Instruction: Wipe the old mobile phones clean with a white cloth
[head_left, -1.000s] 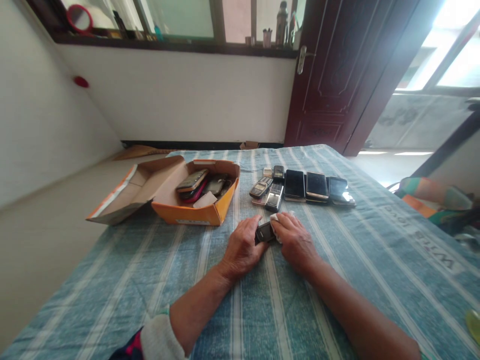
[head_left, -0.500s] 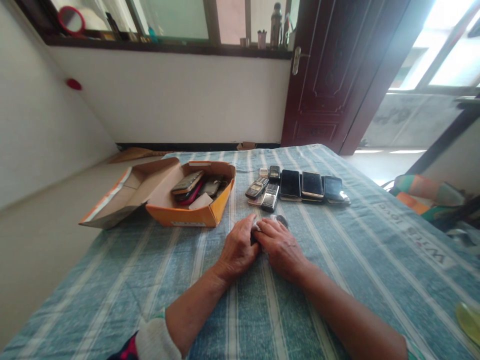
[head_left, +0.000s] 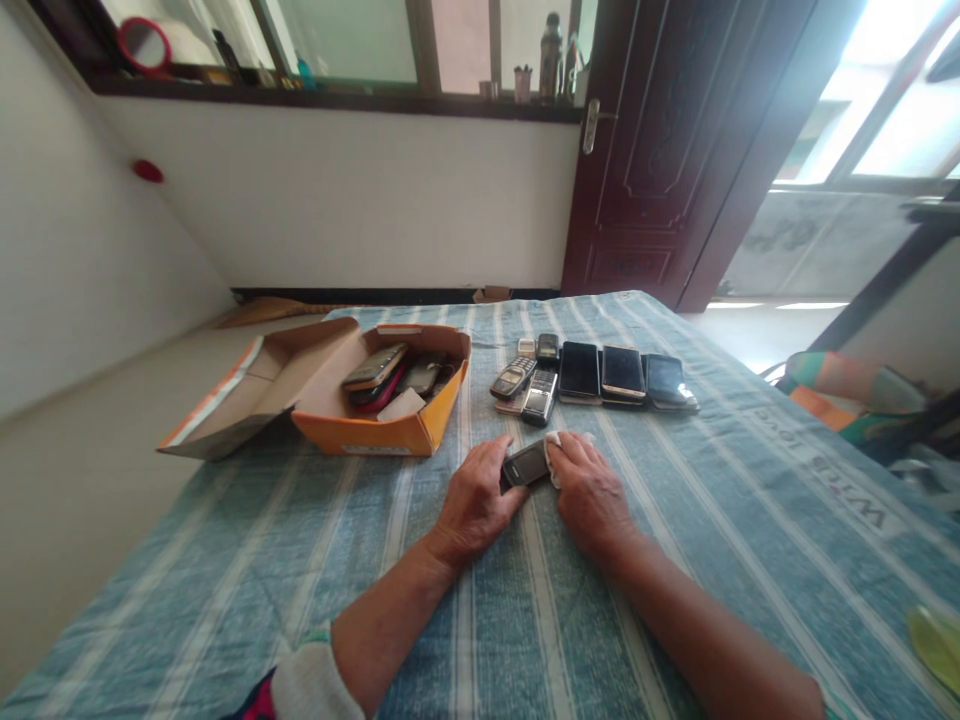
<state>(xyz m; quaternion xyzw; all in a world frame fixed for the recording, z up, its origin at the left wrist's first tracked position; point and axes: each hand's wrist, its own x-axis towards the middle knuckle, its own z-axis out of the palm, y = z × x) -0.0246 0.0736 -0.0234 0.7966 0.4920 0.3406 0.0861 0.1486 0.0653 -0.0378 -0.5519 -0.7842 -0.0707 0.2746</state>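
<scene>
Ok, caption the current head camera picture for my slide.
Left hand holds a dark phone, right hand a white cloth against it; more phones lie beyond.

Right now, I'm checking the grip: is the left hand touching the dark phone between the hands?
Touching. The head view shows the left hand holding the dark phone by its left end, between thumb and fingers.

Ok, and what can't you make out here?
Head view:
- Right end of the dark grey oblong phone: hidden by the crumpled white cloth and right hand.
- Bottom of the open orange cardboard box: covered by piled dark phones.
- Yellow-green object's full shape: cut off by the right edge.
- Marking on the oblong phone: too small.
</scene>
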